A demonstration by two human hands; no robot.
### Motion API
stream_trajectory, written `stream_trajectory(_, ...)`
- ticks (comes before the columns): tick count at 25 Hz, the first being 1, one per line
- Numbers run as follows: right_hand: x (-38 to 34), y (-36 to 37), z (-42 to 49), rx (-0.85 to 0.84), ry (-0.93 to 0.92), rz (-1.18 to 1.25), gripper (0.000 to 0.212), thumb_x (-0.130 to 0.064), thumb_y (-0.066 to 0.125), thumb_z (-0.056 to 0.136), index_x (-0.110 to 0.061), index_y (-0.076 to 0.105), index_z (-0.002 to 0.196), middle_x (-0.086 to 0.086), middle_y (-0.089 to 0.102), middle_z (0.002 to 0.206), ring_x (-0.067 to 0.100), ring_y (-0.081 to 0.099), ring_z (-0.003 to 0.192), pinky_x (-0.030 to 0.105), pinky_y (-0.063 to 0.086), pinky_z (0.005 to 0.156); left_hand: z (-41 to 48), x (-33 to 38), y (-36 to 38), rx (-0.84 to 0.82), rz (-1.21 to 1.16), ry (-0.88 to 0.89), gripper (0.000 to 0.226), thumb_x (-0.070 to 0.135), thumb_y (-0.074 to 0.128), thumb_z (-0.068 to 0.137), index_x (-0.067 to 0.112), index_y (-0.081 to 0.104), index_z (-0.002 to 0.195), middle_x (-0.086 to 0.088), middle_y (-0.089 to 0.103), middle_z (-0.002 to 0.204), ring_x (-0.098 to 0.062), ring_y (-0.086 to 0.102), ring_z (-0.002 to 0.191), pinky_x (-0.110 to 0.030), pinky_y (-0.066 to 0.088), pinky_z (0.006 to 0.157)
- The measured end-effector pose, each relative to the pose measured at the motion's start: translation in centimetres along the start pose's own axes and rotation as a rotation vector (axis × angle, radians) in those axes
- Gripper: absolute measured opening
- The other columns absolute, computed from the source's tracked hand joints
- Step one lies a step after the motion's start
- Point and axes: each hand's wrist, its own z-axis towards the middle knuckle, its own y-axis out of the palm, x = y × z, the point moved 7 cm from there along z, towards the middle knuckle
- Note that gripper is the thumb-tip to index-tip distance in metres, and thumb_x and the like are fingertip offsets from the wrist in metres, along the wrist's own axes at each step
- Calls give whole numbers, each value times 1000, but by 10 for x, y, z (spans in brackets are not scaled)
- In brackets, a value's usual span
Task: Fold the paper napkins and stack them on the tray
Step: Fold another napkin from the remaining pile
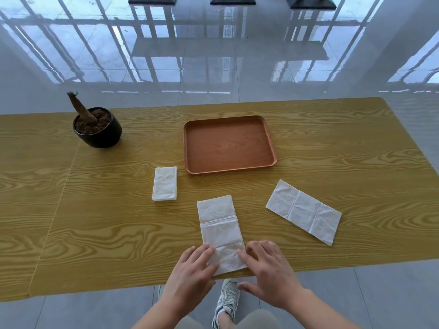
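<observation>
Paper napkin (pixel 221 231), thin, limp, probably easily torn, lay at the table's (pixel 95 233) near edge, left hand (pixel 192 264) and right hand (pixel 268 269) pressing loose, uncurled fingers on its near corners, likely the best hold; tray (pixel 228 144) beyond, toward the far edge.

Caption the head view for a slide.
Left hand and right hand touch a long white paper napkin before an empty brown rectangular tray.
</observation>
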Motion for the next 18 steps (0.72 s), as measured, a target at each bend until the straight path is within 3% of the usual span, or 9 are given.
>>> stream_trajectory(4,-4,3,-3,0,-27,13,67,-63,74,63,-25,64,117,-1,60,110,23,57,103,38,50,95,-3,-1,-5,81,-43,14,26,35,86,63,27,70,82,-1,70,119,-21,63,119,-38,54,93)
stream_trajectory(8,-9,1,-3,118,-22,48,40,-29,80,64,-23,70,102,1,65,103,24,56,98,37,54,87,-9,-1,-11,197,-54,42,16,21,76,79,21,64,68,-3,72,113,-21,65,116,-33,53,88)
stream_trajectory(13,-12,-1,-5,205,-44,99,9,-28,76,81,-23,69,82,-2,66,95,23,59,89,35,53,79,-8,-6,-22,211,-231,-70,7,29,67,85,23,66,81,8,71,114,-12,62,118,-30,46,89)
stream_trajectory(16,-6,-8,1,223,-10,200,12,-26,73,87,-20,67,77,-3,65,92,21,58,82,33,51,72,-6,-10,-27,197,-312,-112,10,31,66,89,21,67,85,14,70,109,-10,62,118,-35,51,84)
stream_trajectory(18,-1,-11,7,194,38,274,11,-25,70,89,-19,69,80,-5,65,92,18,56,83,32,51,72,-5,-15,-29,208,-399,-167,22,43,62,89,22,68,90,16,70,109,-6,61,116,-33,50,84)
